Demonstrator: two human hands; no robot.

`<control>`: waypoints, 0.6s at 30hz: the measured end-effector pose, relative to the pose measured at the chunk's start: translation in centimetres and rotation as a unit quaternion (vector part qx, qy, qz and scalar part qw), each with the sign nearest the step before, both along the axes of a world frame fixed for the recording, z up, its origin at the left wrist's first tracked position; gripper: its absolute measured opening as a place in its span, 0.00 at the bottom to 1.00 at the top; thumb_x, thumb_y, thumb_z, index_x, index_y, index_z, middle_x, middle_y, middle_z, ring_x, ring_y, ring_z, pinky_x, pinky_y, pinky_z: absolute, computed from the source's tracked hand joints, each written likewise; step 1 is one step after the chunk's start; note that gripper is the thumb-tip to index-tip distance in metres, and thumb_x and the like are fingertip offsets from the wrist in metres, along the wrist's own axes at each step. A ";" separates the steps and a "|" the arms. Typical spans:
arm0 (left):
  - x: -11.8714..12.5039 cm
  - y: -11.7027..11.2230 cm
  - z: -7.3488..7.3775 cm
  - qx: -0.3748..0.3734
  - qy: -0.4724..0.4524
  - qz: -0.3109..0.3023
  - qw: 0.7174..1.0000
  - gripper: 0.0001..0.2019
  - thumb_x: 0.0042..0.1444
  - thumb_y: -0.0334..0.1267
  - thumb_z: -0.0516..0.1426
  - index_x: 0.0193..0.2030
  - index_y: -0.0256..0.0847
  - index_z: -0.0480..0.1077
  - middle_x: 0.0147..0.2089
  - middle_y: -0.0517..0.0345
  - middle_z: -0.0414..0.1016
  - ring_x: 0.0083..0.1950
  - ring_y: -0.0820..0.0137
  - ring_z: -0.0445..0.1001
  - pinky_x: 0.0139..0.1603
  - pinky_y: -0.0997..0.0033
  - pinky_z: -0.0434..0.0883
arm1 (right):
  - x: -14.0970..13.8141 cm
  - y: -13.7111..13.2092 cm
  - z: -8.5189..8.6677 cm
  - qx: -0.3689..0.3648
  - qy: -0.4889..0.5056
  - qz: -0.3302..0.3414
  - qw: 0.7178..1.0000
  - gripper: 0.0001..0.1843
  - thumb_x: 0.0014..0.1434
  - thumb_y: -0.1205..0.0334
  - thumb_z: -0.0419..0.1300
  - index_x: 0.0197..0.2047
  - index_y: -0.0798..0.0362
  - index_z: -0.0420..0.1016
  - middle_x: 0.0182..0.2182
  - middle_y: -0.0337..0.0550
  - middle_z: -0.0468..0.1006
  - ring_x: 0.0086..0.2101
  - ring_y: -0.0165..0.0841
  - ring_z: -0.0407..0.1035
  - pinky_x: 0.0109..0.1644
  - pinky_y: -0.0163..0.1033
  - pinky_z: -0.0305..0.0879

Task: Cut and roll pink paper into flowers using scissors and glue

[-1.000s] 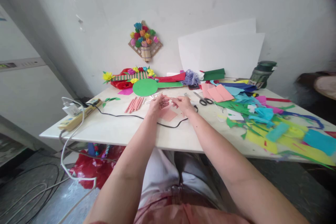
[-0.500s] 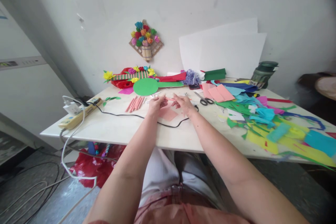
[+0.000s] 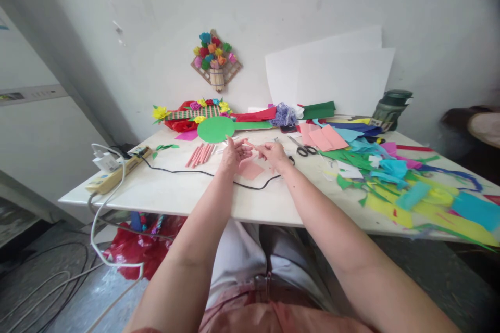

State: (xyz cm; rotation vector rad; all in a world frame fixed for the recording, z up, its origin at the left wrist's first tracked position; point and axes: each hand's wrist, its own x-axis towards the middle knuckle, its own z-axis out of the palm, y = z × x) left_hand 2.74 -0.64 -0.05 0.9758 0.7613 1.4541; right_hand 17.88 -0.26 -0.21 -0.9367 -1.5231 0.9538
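Observation:
My right hand (image 3: 274, 155) pinches a thin pink paper roll (image 3: 251, 144) over the middle of the table. Its far end reaches the fingers of my left hand (image 3: 234, 154), which is open with palm turned up and fingers stretched out. Under both hands lies a flat pink paper square (image 3: 250, 168). Several finished pink paper rolls (image 3: 200, 155) rest side by side just left of my left hand. Black-handled scissors (image 3: 307, 150) lie to the right of my right hand.
A black cable (image 3: 183, 171) crosses the white table (image 3: 156, 192) from a power strip (image 3: 117, 169). Behind the hands lies a green paper paddle shape (image 3: 216, 129). Pink sheets (image 3: 328, 138) and coloured scraps (image 3: 394, 177) cover the right side, near a dark green bottle (image 3: 391, 109).
My left hand has opened, its fingers now stretched out flat instead of curled. My right hand still holds the pink roll, which tilts up a little to the left.

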 end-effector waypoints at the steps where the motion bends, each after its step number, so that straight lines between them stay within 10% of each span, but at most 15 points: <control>1: -0.1 0.1 0.1 -0.010 -0.011 0.008 1.000 0.35 0.44 0.70 0.49 0.34 0.35 0.71 0.24 0.53 0.73 0.25 0.71 0.73 0.31 0.70 0.71 | 0.0 0.2 -0.1 -0.001 0.001 -0.003 1.000 0.21 0.45 0.46 0.63 0.17 0.56 0.69 0.14 0.37 0.68 0.16 0.23 0.56 0.21 0.32 0.54; 18: -0.3 0.2 -0.8 0.017 0.046 0.080 0.996 0.17 0.38 0.47 0.65 0.24 0.34 0.70 0.22 0.57 0.71 0.22 0.76 0.69 0.28 0.74 0.68 | 0.1 -1.3 0.7 -0.044 0.010 0.001 0.999 0.30 0.51 0.34 0.53 0.22 0.55 0.68 0.18 0.43 0.73 0.15 0.24 0.59 0.18 0.31 0.55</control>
